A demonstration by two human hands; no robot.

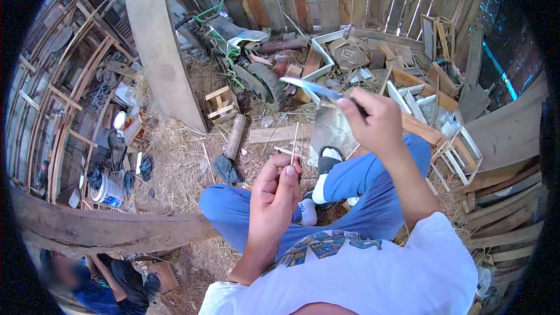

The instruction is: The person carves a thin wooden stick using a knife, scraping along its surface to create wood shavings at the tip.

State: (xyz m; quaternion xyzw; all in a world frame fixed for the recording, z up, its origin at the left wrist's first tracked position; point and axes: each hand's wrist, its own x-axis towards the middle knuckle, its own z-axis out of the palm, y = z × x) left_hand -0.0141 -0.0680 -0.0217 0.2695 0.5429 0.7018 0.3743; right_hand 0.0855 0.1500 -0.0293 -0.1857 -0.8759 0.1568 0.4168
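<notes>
In my right hand is a knife, its blade pointing left and slightly up. The fingers are wrapped round its dark handle. My left hand pinches thin wooden sticks between thumb and fingers, and they stand nearly upright. The knife blade is above the sticks and apart from them. Both hands are in front of my bent knees in blue trousers.
A wooden beam runs at my left, with another person beyond it. A broad plank leans ahead. Scrap wood, a tyre and a white bucket lie around. Straw covers the ground.
</notes>
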